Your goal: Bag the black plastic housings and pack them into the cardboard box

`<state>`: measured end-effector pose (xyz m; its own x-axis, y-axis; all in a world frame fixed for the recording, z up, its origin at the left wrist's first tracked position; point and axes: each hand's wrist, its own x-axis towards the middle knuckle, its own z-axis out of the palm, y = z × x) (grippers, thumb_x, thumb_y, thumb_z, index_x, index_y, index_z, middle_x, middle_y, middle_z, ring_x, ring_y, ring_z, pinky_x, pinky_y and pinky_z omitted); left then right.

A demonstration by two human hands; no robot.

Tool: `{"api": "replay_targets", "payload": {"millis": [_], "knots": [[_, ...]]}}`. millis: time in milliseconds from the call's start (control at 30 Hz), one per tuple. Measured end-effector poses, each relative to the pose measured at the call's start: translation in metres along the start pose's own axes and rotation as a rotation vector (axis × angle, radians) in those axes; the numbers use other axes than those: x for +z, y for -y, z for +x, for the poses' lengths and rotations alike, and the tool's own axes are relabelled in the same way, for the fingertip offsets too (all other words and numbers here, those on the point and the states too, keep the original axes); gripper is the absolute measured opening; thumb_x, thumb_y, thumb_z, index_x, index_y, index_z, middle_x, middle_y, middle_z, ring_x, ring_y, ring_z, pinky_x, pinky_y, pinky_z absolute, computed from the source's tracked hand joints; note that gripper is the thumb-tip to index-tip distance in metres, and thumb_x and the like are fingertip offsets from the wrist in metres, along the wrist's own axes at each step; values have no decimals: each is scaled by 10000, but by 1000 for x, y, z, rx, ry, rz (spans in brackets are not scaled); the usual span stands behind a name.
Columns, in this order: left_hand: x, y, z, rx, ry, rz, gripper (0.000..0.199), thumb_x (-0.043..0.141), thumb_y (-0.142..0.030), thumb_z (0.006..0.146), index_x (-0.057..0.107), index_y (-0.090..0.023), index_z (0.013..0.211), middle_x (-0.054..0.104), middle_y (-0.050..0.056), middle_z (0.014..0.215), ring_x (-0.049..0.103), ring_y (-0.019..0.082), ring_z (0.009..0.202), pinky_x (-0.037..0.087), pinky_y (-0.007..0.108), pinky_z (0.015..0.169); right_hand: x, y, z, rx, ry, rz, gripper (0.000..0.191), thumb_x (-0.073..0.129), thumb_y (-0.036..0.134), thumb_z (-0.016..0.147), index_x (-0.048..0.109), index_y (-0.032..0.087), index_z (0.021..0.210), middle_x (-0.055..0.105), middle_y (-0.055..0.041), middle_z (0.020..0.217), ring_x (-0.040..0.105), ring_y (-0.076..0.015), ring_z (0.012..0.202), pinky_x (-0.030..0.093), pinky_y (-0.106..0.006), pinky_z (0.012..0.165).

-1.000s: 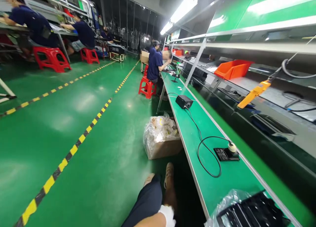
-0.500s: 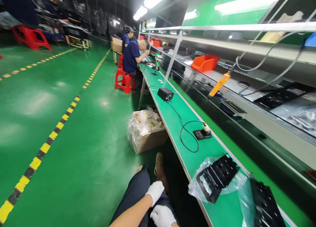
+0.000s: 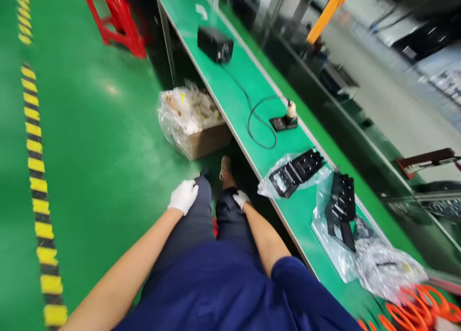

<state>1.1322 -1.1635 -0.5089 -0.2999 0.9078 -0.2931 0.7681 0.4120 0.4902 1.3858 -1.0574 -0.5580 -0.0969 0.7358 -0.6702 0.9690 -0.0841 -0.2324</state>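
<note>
My left hand (image 3: pixel 183 196), in a white glove, rests on my left knee with its fingers laid over the dark trousers (image 3: pixel 198 215). On the inner side of the other knee lies my right hand (image 3: pixel 241 199), also gloved in white, its fingers stretched out and partly hidden. Neither hand holds anything that I can see. Nearest to them on the green bench is a black plastic frame (image 3: pixel 297 172) on a clear bag. A second black frame (image 3: pixel 340 206) lies farther right, on more clear plastic.
A cardboard box (image 3: pixel 209 141) with plastic wrapping stands under the bench edge. On the bench (image 3: pixel 241 129) are a black box (image 3: pixel 215 43), a looped cable and a small black stand (image 3: pixel 284 123). An orange coiled hose (image 3: pixel 414 307) lies at lower right; a red stool (image 3: pixel 115 18) stands ahead.
My hands have moved apart from close together over my lap, one onto each knee. The view has tilted down and turned, so more of my body and the near bench shows.
</note>
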Motion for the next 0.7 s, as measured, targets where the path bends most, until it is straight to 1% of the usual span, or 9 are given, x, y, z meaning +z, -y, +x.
{"api": "replay_targets", "payload": {"millis": [67,133,233,300,400,500,600,700], "knots": [[7,6,-4,-82,29,77,459,352,-346,1022,584,-80,1315,620,226,1238,620,343,1138,488,455,959,7,-10,14,47,33,-8,433,592,443,1017,595,166,1349,594,-128,1400,593,-285,1256,486,-516,1064],[16,4,-7,-117,46,134,480,333,-351,1025,555,-67,1341,604,239,1237,609,358,1135,487,462,942,13,-19,25,94,68,-27,417,610,453,1006,626,153,1295,629,-126,1342,620,-279,1214,506,-509,1040],[23,-5,-6,-103,44,189,461,320,-344,1028,569,-71,1303,608,229,1199,605,353,1104,488,442,901,15,-24,31,98,87,-48,357,640,437,993,671,144,1194,677,-106,1241,657,-260,1140,539,-479,995],[25,-11,-2,-69,30,214,459,307,-334,1032,546,-84,1334,604,221,1211,593,350,1113,481,427,886,13,-22,33,73,74,-58,310,648,408,993,683,145,1153,689,-92,1205,666,-248,1116,549,-464,980],[27,-15,5,-30,22,240,477,285,-324,1037,498,-94,1397,598,216,1223,579,351,1118,471,417,867,6,-14,40,61,33,-74,273,665,373,988,686,149,1142,692,-89,1199,669,-242,1112,552,-456,977],[29,-15,10,-21,30,257,499,267,-324,1040,479,-83,1423,594,222,1222,576,354,1106,467,418,853,-7,-7,51,77,-35,-83,301,667,391,984,674,156,1172,688,-92,1199,673,-242,1097,565,-445,952],[28,-13,10,-20,33,266,513,256,-329,1043,475,-81,1435,591,223,1227,576,353,1100,465,419,849,-22,0,60,81,-109,-90,307,562,368,1048,659,123,1206,664,-108,1235,670,-222,1086,545,-413,959],[25,-10,8,-27,26,267,520,248,-335,1045,475,-85,1441,594,220,1219,580,351,1095,464,414,846,-33,8,57,46,-180,-106,329,554,374,1048,632,144,1269,621,-122,1329,635,-244,1158,527,-452,1000]]}}
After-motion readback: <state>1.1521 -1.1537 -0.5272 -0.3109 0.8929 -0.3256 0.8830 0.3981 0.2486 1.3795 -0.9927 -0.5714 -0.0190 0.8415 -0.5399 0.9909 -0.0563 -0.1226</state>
